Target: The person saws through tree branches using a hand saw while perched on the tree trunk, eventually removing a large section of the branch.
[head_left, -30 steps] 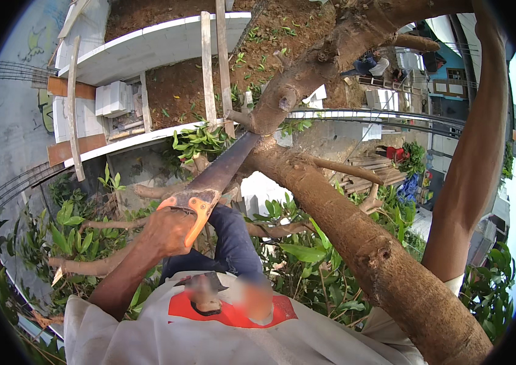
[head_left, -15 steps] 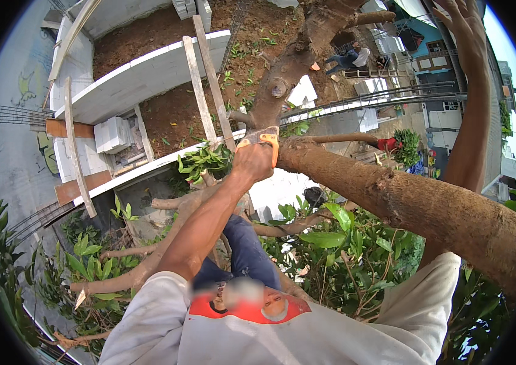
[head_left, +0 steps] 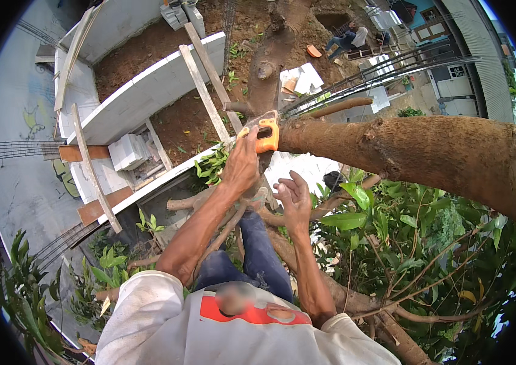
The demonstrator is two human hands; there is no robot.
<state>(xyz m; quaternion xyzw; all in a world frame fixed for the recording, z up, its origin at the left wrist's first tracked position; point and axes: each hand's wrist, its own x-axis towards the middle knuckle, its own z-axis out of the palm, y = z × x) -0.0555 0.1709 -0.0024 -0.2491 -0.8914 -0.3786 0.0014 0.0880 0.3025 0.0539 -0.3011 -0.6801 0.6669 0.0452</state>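
An orange-handled hand saw (head_left: 268,137) sits at the fork where the thick branch (head_left: 404,143) meets the upright limb (head_left: 265,67). Its handle opening shows free of fingers, and the blade is mostly hidden. My left hand (head_left: 241,164) reaches up with its fingers stretched along the handle's left edge, touching it without wrapping round the grip. Below and right of the saw, my right hand (head_left: 294,199) is raised in the air, empty, its fingers loosely bent and apart.
Leafy branches (head_left: 392,243) spread below on the right, and my legs (head_left: 252,249) are among lower limbs. Far beneath lie white block walls (head_left: 148,85), wooden planks (head_left: 203,91) and bare soil. A person (head_left: 349,39) sits at the upper right.
My left hand has loosened from its closed grip on the saw handle to a touch at its edge. My right hand has come down from the raised position at upper right toward the saw.
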